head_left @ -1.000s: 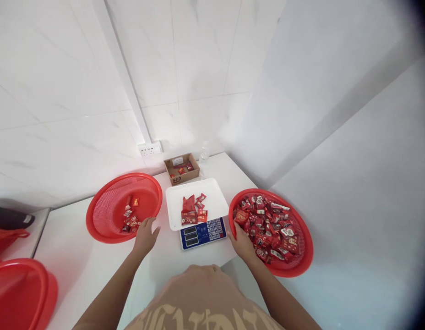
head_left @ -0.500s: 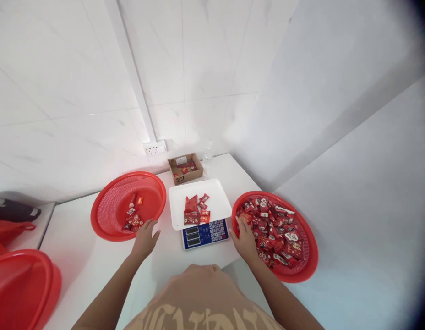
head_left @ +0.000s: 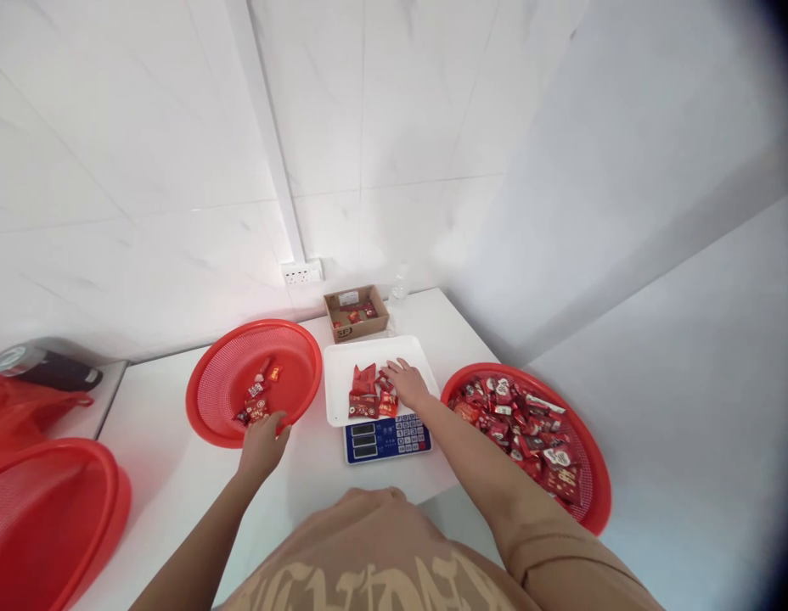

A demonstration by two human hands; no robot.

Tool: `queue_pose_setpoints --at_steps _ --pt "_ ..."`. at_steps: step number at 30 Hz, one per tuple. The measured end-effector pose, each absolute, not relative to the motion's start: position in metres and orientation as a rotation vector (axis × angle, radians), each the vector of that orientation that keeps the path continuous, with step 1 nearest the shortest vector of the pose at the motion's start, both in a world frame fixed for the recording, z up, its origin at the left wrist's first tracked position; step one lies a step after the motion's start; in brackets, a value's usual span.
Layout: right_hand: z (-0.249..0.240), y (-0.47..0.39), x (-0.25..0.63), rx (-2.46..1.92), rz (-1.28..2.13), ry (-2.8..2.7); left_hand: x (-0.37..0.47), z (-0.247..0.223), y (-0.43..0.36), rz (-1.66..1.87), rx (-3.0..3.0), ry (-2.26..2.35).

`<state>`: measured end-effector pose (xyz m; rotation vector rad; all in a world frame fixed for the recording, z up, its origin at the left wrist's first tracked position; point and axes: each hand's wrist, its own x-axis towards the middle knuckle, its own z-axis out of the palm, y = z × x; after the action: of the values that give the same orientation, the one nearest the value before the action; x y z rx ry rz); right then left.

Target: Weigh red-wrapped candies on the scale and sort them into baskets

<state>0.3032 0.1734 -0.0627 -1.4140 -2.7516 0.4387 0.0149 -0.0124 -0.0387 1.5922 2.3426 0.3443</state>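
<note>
Fingers of the right hand (head_left: 407,383) are slightly spread at the red packets (head_left: 364,380) on the white tray (head_left: 336,365); whether they grip one cannot be told. Left hand (head_left: 261,450): thumb and fingers apart, at the near rim of the left basket (head_left: 209,399), which holds several packets. Tray sits above the blue scale (head_left: 385,448). Right forearm (head_left: 476,462) obstructs view of the well-filled right basket (head_left: 601,484). Cardboard box (head_left: 344,333) stands behind the tray, clear bottle (head_left: 399,290) beside it. Far left: another red basket (head_left: 122,501), dark flask (head_left: 59,369).
</note>
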Motion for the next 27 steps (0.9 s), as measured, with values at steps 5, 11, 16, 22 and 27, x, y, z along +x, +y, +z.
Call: queue_pose_setpoints --at_steps 5,11,16,22,27 --pt "-0.065 0.178 0.301 -1.492 0.477 -2.653 0.014 -0.041 -0.017 0.425 1.624 2.301" --pt "-0.07 0.165 0.317 -1.746 0.609 -2.145 0.018 -0.042 -0.011 0.478 1.626 2.264" --pt "-0.064 0.132 0.363 -1.753 0.745 -1.795 0.022 -0.051 -0.006 0.567 1.671 2.232" --pt "-0.072 0.09 0.419 -1.998 0.701 -1.579 0.031 -0.056 0.002 0.572 1.623 2.21" --pt "-0.105 0.072 0.443 -2.02 0.645 -1.609 0.034 -0.049 0.003 0.542 1.48 2.23"
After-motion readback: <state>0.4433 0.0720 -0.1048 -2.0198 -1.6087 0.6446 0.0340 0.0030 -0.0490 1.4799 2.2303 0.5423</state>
